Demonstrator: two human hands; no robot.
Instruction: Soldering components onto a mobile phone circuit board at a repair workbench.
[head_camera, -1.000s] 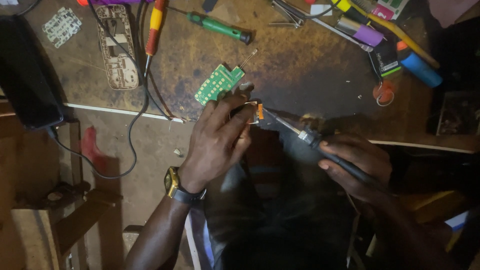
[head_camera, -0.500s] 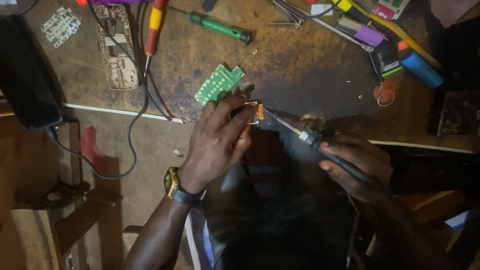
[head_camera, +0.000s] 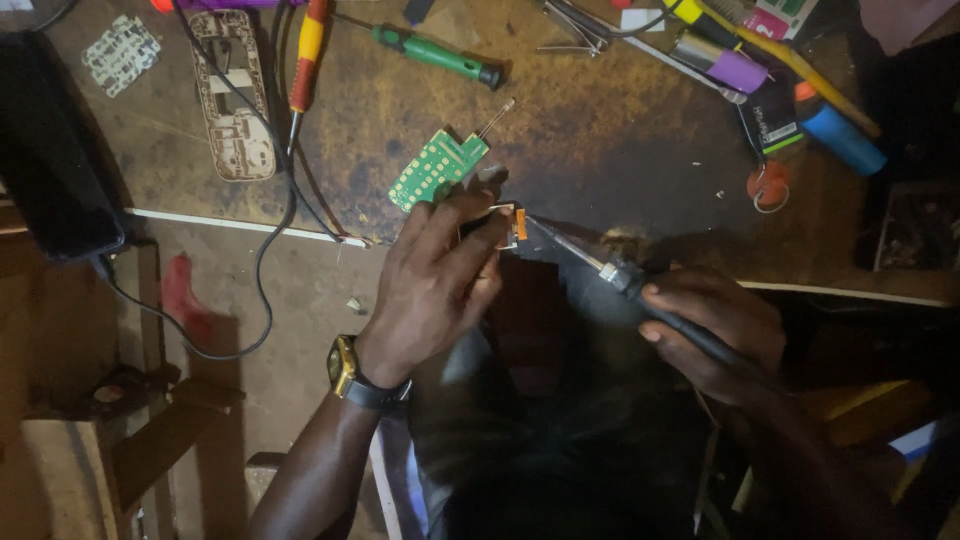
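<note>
My left hand (head_camera: 438, 282), with a gold watch on the wrist, pinches a small part with an orange tab (head_camera: 510, 223) at the near edge of the worn brown workbench (head_camera: 600, 150). My right hand (head_camera: 712, 332) grips the dark handle of a soldering iron (head_camera: 610, 270). Its thin metal tip reaches left and meets the small part. A small green circuit board (head_camera: 438, 167) lies on the bench just above my left fingers.
A green-handled screwdriver (head_camera: 438, 55) and a red-and-yellow one (head_camera: 303, 60) lie at the back. A phone frame (head_camera: 232, 100), a keypad piece (head_camera: 121, 54), black cables (head_camera: 270, 230), a purple cylinder (head_camera: 728, 66), a blue cylinder (head_camera: 838, 137) and tweezers (head_camera: 575, 30) are scattered around. A black box (head_camera: 50, 160) sits at the left.
Both hands stay almost still at the bench edge. The iron's tip remains against the small part.
</note>
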